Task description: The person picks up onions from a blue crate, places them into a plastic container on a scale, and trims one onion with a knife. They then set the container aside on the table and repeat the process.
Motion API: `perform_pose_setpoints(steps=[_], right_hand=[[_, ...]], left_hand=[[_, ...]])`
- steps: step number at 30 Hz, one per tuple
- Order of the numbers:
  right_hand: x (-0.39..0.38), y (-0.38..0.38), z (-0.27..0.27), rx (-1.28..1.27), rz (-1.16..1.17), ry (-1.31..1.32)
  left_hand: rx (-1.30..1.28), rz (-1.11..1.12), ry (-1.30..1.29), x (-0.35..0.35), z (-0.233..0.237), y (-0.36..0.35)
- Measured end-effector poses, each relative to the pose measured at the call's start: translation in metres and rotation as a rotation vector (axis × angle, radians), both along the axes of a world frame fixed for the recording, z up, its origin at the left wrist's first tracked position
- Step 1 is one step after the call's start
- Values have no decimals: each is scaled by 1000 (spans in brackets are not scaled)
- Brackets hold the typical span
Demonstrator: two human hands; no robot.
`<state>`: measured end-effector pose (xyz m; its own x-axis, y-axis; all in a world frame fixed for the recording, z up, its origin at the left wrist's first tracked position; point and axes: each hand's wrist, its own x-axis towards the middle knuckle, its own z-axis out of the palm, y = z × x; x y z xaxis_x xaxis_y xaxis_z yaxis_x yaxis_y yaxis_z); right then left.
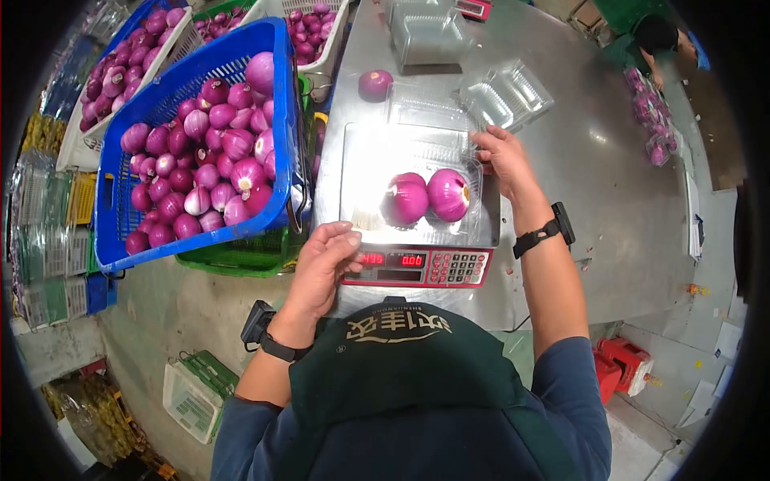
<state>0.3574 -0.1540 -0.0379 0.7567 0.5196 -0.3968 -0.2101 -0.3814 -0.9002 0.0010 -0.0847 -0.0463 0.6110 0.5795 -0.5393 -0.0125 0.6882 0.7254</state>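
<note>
Two peeled purple onions (427,197) sit side by side in a clear plastic clamshell box (421,232), its lid folded back. The box rests on the metal pan of a digital scale (416,268) with a lit red display. My left hand (325,260) is at the scale's front left corner, fingers loosely bent and overlapping the display's left end, nothing seen in them. On the far right side, my right hand (504,160) has its fingers apart, fingertips right at the box's edge. A single onion (374,84) lies behind the scale.
At left, a blue crate (282,120) of onions stands tilted over a green crate (241,256). Empty clear boxes (507,94) and a stack of them (431,36) lie farther back on the steel table (593,216). Bagged onions (651,116) are near another person (642,50) at right.
</note>
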Motion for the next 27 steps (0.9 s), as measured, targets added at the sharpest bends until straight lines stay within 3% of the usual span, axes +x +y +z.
perform_pose_setpoints(steps=[2, 5, 7, 8, 9, 11, 12, 13, 15, 20, 27], right_hand=[[13, 4, -13, 69, 90, 22], [14, -14, -7, 124, 223, -251], [-10, -52, 7, 122, 443, -1007], [-24, -72, 22, 70, 559, -998], [-38, -90, 37, 18, 675, -987], [-65, -112, 46, -104, 755, -473], [-77, -117, 42, -47, 682, -258], [-86, -118, 34, -44, 674, -263], [-94, -118, 12, 143, 243, 159], [-99, -124, -12, 255, 124, 264], [-77, -143, -13, 257, 204, 277]], left_hand=[[-25, -45, -44, 10, 4, 0], [-51, -102, -128, 24, 9, -1], [-54, -87, -152, 27, 10, 1], [-47, -89, -161, 28, 11, 2], [-101, -76, -164, 28, 12, 2], [-151, -66, -169, 30, 5, 4], [-135, -68, -125, 32, -8, 5], [-118, -72, -83, 36, -12, 6], [-97, -30, -70, 42, -15, 4], [-15, -28, -6, 49, -12, 6], [72, -114, 47, 67, -9, 7]])
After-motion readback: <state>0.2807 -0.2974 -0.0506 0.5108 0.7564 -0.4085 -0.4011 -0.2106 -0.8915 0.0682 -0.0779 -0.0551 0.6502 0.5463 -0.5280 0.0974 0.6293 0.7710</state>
